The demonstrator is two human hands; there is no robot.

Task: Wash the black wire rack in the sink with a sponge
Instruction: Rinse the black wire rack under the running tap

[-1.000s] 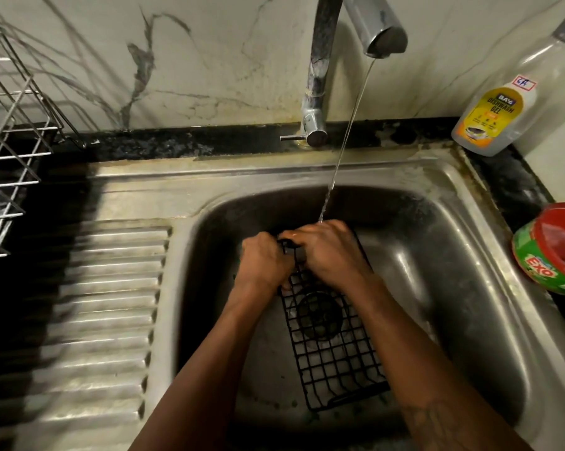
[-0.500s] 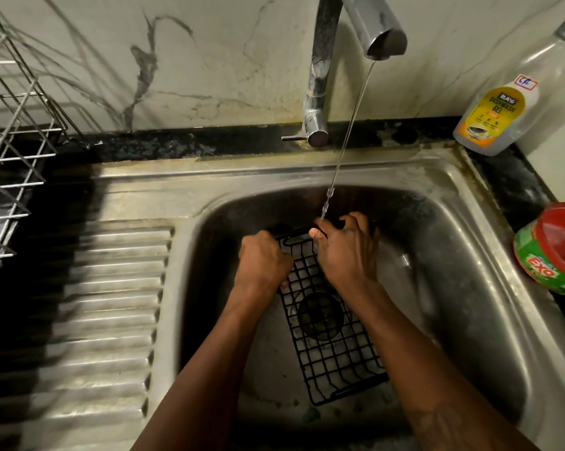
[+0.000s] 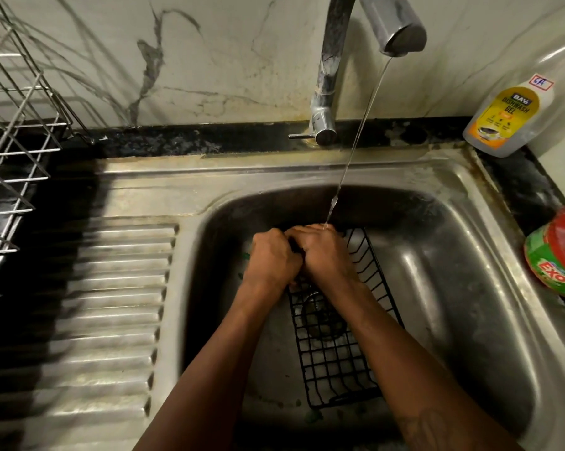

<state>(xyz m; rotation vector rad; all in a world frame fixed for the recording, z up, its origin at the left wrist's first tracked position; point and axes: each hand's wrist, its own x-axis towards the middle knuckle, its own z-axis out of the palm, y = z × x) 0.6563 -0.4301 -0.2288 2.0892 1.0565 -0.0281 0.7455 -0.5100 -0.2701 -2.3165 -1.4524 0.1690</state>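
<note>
In the sink (image 3: 443,255), left hand (image 3: 271,258) and right hand (image 3: 326,252), touching, clasp the far end of the black wire rack (image 3: 336,362).

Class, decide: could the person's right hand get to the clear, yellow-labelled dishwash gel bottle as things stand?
Probably yes. The right hand is curled over the far end of the black wire rack; the clear dishwash gel bottle stands at the back right corner with nothing between. It must let go first.
</note>
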